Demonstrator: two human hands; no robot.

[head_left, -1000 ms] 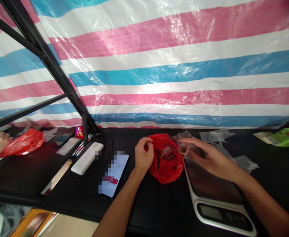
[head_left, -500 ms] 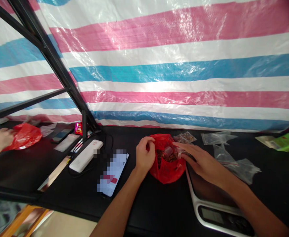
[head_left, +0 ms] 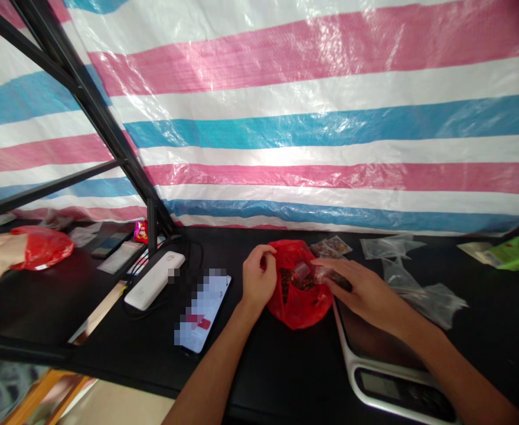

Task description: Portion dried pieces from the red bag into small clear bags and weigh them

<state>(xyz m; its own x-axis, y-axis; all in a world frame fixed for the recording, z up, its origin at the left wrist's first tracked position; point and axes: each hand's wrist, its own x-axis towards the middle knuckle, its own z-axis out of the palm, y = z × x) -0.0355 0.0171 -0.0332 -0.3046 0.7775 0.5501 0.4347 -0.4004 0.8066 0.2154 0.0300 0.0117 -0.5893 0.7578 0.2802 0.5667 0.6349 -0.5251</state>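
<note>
A red plastic bag [head_left: 301,310] sits open on the black table, with small brown pieces [head_left: 286,286] inside. My left hand [head_left: 259,277] is closed on the bag's left rim. On the other side, my right hand [head_left: 359,289] reaches over the bag's right edge, fingers pinching a small clear plastic bag [head_left: 322,273] whose end dips into the red bag. Its fingertips are partly hidden. Beneath my right hand and forearm lies a kitchen scale [head_left: 352,378] with a dark plate and a small display.
Filled clear packets [head_left: 331,247] lie behind the red bag. Flat clear bags [head_left: 423,295] and a green packet [head_left: 511,254] are at the right. Leftward are a phone [head_left: 206,313], a white power bank [head_left: 155,280], cables and a black frame post [head_left: 152,224]. Another person's hands [head_left: 9,248] hold another red bag [head_left: 46,248].
My hands and the red bag have barely moved. At the far left, the other person's arms have come further in, and a hand now reaches into their red bag.
</note>
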